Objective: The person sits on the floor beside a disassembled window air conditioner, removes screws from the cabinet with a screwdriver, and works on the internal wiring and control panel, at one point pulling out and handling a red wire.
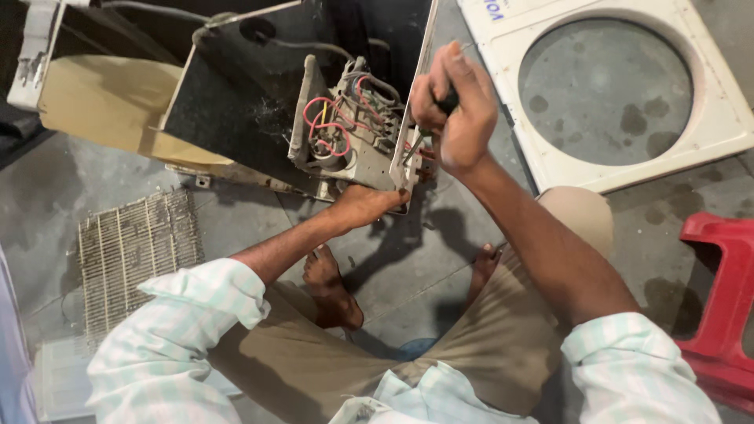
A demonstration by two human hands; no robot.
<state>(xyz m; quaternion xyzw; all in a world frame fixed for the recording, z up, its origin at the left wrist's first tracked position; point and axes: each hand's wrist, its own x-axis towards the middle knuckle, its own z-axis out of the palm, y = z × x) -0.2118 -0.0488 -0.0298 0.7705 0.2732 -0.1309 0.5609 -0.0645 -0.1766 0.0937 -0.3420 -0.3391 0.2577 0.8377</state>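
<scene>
Under the left hand (363, 206), the grey sheet-metal electrical box (353, 149) looks dull and dusty, its red and grey wires (334, 129) plastic-coated and smooth. The right hand (459, 106) grips a dark, matt screwdriver handle (448, 100). Right of it lies a smooth white plastic panel (730, 118) on rough, stained concrete floor (408, 275).

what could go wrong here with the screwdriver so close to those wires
1. The right hand grips a screwdriver right beside the loose red wires; a slip might nick their insulation.
2. The left hand props the metal panel from below, so its thin edge may cut the hand, or the unit could shift.
3. Bare feet sit under the work; a dropped screw or tool might hit them.
</scene>
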